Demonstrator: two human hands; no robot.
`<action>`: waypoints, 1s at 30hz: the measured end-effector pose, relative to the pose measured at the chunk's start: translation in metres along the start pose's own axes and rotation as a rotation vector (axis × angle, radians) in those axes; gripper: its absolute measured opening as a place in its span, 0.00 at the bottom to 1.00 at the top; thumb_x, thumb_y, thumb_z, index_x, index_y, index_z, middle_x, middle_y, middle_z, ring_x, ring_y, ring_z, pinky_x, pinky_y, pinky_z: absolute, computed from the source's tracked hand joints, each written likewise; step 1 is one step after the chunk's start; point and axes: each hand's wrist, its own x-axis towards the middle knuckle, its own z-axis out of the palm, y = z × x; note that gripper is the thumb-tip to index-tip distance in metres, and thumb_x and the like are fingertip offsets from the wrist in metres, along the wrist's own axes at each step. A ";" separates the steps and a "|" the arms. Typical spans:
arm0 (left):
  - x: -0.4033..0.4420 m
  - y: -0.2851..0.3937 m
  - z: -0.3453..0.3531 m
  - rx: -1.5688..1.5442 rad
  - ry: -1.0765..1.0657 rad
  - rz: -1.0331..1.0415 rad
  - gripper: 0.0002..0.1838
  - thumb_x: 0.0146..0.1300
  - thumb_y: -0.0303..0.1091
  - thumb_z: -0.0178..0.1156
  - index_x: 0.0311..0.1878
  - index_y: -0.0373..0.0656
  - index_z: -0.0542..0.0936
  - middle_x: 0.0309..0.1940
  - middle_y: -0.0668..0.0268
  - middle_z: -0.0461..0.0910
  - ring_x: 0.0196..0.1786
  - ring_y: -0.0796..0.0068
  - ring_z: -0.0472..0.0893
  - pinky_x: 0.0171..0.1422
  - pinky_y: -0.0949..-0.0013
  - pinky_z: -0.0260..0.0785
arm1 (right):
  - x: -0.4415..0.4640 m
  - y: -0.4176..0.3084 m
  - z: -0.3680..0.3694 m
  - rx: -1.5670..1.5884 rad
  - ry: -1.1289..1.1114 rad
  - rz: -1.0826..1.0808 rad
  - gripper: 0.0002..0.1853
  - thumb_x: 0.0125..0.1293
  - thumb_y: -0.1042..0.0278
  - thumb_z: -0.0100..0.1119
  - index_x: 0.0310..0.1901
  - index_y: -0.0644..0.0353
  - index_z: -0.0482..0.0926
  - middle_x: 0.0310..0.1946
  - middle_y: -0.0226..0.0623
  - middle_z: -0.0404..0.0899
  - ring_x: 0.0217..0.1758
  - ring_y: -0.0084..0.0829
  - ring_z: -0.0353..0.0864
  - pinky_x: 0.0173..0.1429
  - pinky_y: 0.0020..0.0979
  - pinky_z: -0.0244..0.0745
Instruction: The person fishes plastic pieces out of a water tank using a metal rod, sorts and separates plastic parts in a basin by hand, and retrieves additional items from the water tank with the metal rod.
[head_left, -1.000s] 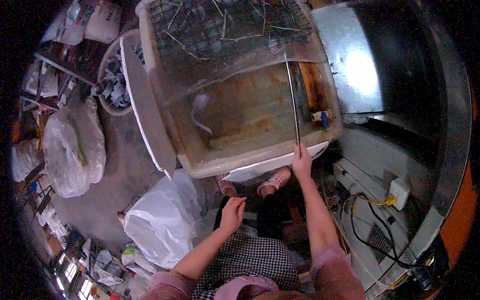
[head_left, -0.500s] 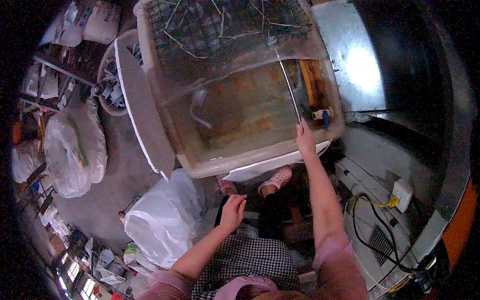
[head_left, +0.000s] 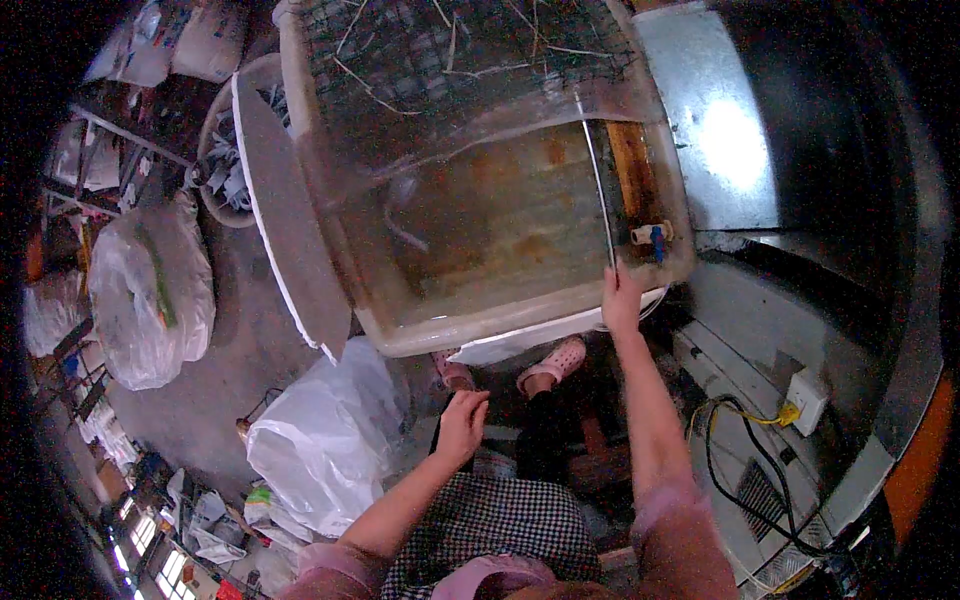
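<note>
My right hand (head_left: 622,298) is closed around the near end of a long thin metal rod (head_left: 600,187). The rod reaches away over a large pale tub (head_left: 450,335) of murky brownish water (head_left: 470,235), its far tip near a dark mesh (head_left: 470,40) with thin pale strips on it. Close to my right hand, a valve with a blue handle (head_left: 653,238) sits inside the tub by a brown wooden board (head_left: 630,165). My left hand (head_left: 463,425) hangs in front of my checked apron (head_left: 480,530), fingers loosely bent and holding nothing.
A white board (head_left: 290,220) leans along the tub's left side. White plastic bags (head_left: 325,440) lie on the floor at left, with a basket of grey scraps (head_left: 225,160) further back. At right stand a metal machine (head_left: 705,120) and a cabinet with cables (head_left: 750,440).
My right hand has drawn the rod slightly toward me and to the right; its far tip has shifted right too. My left hand has barely moved.
</note>
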 end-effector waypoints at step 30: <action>0.009 -0.011 0.010 -0.002 0.014 -0.012 0.09 0.55 0.25 0.55 0.41 0.38 0.76 0.34 0.56 0.74 0.37 0.56 0.76 0.40 0.63 0.69 | 0.106 -0.058 0.052 0.059 0.123 0.021 0.21 0.63 0.60 0.47 0.55 0.62 0.68 0.33 0.57 0.75 0.37 0.54 0.75 0.39 0.43 0.69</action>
